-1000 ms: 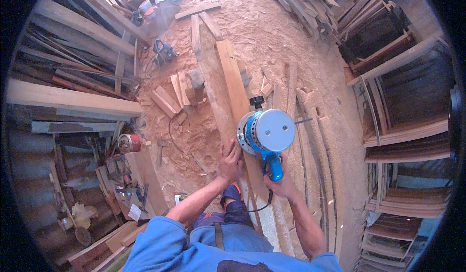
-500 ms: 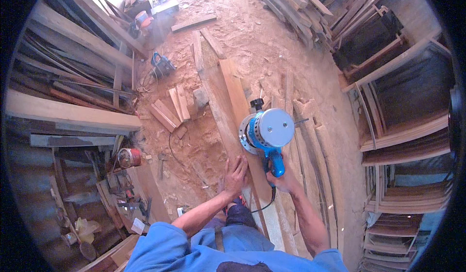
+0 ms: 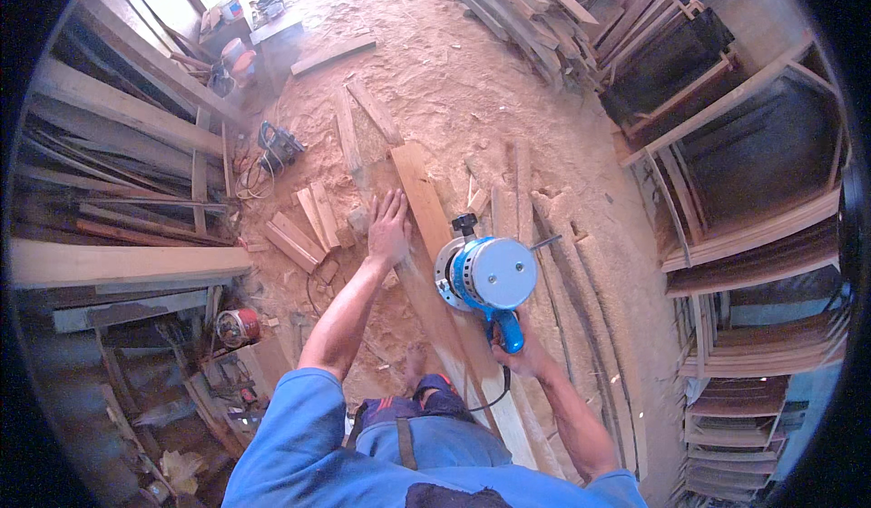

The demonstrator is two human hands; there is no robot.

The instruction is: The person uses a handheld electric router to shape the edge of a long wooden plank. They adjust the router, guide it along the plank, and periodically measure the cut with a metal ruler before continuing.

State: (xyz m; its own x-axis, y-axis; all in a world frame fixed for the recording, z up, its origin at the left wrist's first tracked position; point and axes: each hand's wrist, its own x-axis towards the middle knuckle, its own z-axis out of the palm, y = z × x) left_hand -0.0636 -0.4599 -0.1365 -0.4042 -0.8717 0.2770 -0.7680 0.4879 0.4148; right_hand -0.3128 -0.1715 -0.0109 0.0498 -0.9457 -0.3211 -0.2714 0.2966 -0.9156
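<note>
A blue router (image 3: 501,274) with a silver round top stands on a narrow, light-brown board (image 3: 419,186). My right hand (image 3: 524,354) is closed round the router's blue handle. A black cord runs from the handle back toward my legs. My left hand (image 3: 388,229) reaches farther forward, fingers spread and pointing away from me. It rests at the left side of the narrow board, over the wider plank (image 3: 419,295) beneath. The router's bit and the underside of its base are hidden.
Offcuts (image 3: 304,231), a corded power tool (image 3: 279,145) and a red can (image 3: 238,327) lie to the left amid shavings. Long timber strips (image 3: 581,290) lie right of the plank. Lumber (image 3: 535,18) is stacked at the back, and curved frames (image 3: 753,236) line the right.
My left hand has slid forward along the plank, from beside the router to well ahead of it. The view has shifted slightly; the router stays in my right hand, at about the same part of the board.
</note>
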